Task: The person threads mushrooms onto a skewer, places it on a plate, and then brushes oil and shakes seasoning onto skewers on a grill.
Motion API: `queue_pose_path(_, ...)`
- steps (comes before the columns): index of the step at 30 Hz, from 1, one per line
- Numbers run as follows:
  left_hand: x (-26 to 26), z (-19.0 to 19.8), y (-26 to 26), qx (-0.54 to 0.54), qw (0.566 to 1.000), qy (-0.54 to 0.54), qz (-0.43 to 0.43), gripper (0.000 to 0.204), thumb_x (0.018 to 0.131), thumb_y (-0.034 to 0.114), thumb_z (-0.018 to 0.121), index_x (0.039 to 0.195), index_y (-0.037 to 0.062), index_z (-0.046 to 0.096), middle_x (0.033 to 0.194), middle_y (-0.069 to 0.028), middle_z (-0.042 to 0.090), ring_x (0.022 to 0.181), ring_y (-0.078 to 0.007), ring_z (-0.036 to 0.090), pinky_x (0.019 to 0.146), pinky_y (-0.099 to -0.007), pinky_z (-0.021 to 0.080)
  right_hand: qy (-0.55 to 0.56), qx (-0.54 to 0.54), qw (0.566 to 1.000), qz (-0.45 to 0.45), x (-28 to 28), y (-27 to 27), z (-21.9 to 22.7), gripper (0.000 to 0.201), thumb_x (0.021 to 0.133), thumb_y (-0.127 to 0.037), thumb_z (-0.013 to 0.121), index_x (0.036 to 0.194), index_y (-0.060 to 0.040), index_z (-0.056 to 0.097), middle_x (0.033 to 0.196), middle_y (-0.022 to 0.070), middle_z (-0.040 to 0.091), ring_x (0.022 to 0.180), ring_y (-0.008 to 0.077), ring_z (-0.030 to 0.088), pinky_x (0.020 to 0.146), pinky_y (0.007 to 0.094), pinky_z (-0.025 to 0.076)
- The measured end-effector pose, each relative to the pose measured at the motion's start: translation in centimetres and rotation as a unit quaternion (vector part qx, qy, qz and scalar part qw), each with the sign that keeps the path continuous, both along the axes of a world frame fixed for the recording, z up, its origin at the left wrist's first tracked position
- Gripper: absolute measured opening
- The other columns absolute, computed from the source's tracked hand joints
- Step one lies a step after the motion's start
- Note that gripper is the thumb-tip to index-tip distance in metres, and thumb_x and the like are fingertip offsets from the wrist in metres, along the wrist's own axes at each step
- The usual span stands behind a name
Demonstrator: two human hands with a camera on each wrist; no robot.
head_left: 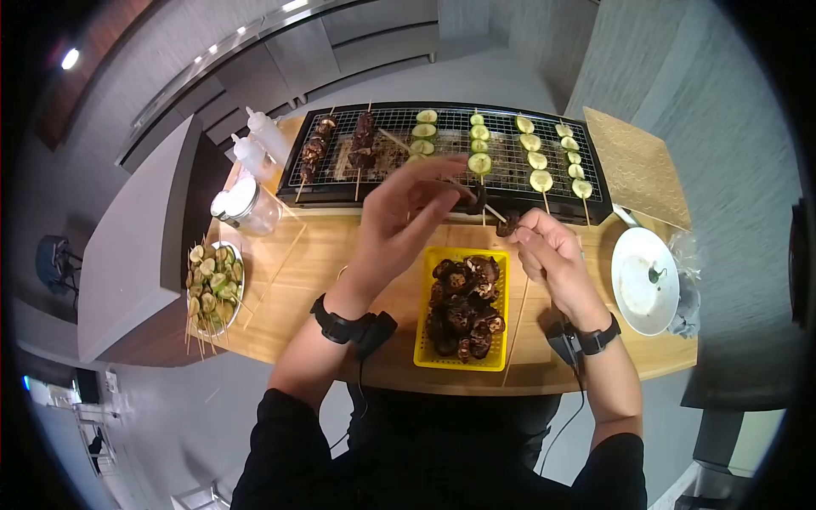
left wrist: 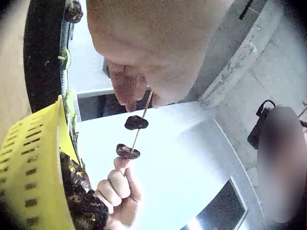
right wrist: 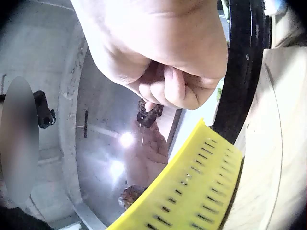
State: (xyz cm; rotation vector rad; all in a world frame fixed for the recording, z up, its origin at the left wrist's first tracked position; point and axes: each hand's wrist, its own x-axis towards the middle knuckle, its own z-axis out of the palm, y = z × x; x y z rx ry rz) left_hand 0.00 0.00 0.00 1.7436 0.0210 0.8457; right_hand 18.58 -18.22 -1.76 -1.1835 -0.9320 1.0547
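A wooden skewer [head_left: 395, 140] slants through my left hand [head_left: 395, 225], whose fingers and thumb grip it. Two dark mushroom pieces are on the skewer in the left wrist view: one piece [left wrist: 136, 122] just past the left hand [left wrist: 153, 52], another [left wrist: 128, 152] at its far end. My right hand [head_left: 554, 259] pinches that end piece [head_left: 507, 225] between thumb and fingers. In the right wrist view the right hand [right wrist: 163, 57] hides most of the skewer. Below both hands, a yellow basket [head_left: 421, 340] holds several dark mushroom pieces [head_left: 459, 314].
Behind the hands, a grill [head_left: 510, 204] bears several cucumber and mushroom skewers. At left are a plate of cucumber skewers [head_left: 212, 289], a glass jar [head_left: 255, 212] and squeeze bottles [head_left: 251, 155]. A white bowl [head_left: 633, 297] and a gold board [head_left: 642, 170] lie at right.
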Motion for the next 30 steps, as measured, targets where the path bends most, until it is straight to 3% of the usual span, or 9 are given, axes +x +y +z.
queue_pose_path(2, 0.4, 0.3, -0.4, -0.063, 0.992, -0.094, 0.054, 0.026, 0.099, -0.003, 0.064, 0.122, 0.0027, 0.053, 0.132, -0.0147, 0.063, 0.114, -0.0184, 0.068, 0.095, -0.0266, 0.055, 0.067, 0.008, 0.998, 0.016, -0.1, 0.2, 0.0, 0.017, 0.109, -0.019, 0.053, 0.104, -0.0049, 0.059, 0.063, -0.0093, 0.036, 0.052, 0.0017, 0.026, 0.049, 0.0212, 0.021)
queue_pose_path(5, 0.8, 0.7, -0.7, -0.084, 0.987, -0.115, 0.074, 0.017, 0.101, 0.001, 0.062, 0.115, 0.0018, 0.054, 0.129, -0.0156, 0.064, 0.107, -0.0217, 0.071, 0.086, -0.028, 0.057, 0.111, 0.019, 0.993, 0.022, 0.1, -0.3, 0.3, 0.017, 0.109, -0.019, 0.052, 0.104, -0.0048, 0.059, 0.063, -0.0095, 0.034, 0.052, 0.0015, 0.025, 0.049, 0.0214, 0.02)
queue_pose_path(9, 0.9, 0.3, -0.9, -0.102, 0.993, -0.042, -0.027, 0.022, 0.098, 0.001, 0.067, 0.117, 0.0011, 0.057, 0.124, -0.0125, 0.065, 0.105, -0.0174, 0.07, 0.091, -0.0297, 0.056, 0.118, 0.02, 0.992, 0.048, 0.0, -0.5, 0.3, 0.017, 0.109, -0.019, 0.052, 0.104, -0.0049, 0.059, 0.064, -0.0098, 0.034, 0.053, 0.0009, 0.026, 0.05, 0.0213, 0.02)
queue_pose_path(13, 0.1, 0.3, -1.8, -0.109, 0.992, 0.02, -0.058, 0.026, 0.096, 0.003, 0.072, 0.12, -0.0016, 0.064, 0.116, -0.0077, 0.07, 0.105, -0.0151, 0.07, 0.096, -0.0294, 0.055, 0.092, 0.007, 0.994, 0.063, -0.5, -0.6, 0.5, 0.016, 0.109, -0.017, 0.052, 0.104, -0.0047, 0.061, 0.065, -0.01, 0.035, 0.055, 0.0008, 0.028, 0.051, 0.0209, 0.022)
queue_pose_path(23, 0.4, -0.7, -1.9, -0.033, 0.998, 0.012, -0.057, 0.019, 0.093, 0.004, 0.075, 0.112, 0.0, 0.072, 0.117, -0.0106, 0.071, 0.104, -0.015, 0.07, 0.089, -0.0281, 0.057, 0.054, 0.004, 0.996, 0.074, -0.9, -0.5, 0.5, 0.015, 0.108, -0.014, 0.052, 0.104, -0.0042, 0.063, 0.065, -0.0096, 0.038, 0.054, 0.0008, 0.03, 0.051, 0.0205, 0.024)
queue_pose_path(26, -0.1, -0.1, -1.7, -0.069, 0.996, 0.047, -0.043, 0.017, 0.094, 0.005, 0.074, 0.11, -0.0023, 0.071, 0.114, -0.0104, 0.072, 0.101, -0.0158, 0.069, 0.093, -0.03, 0.055, 0.106, 0.003, 0.992, 0.066, -0.6, -0.5, 0.2, 0.014, 0.108, -0.013, 0.052, 0.103, -0.0044, 0.062, 0.064, -0.0095, 0.038, 0.053, 0.0011, 0.029, 0.05, 0.0206, 0.023)
queue_pose_path(30, -1.1, 0.9, -1.0, 0.028, 0.983, 0.173, -0.054, 0.016, 0.092, 0.009, 0.077, 0.106, 0.003, 0.073, 0.102, -0.0036, 0.074, 0.094, -0.0122, 0.068, 0.082, -0.0279, 0.054, 0.15, 0.028, 0.988, 0.037, -0.3, -0.5, 0.0, 0.012, 0.107, -0.013, 0.052, 0.103, -0.0048, 0.06, 0.064, -0.0094, 0.036, 0.051, 0.0012, 0.027, 0.048, 0.0208, 0.021)
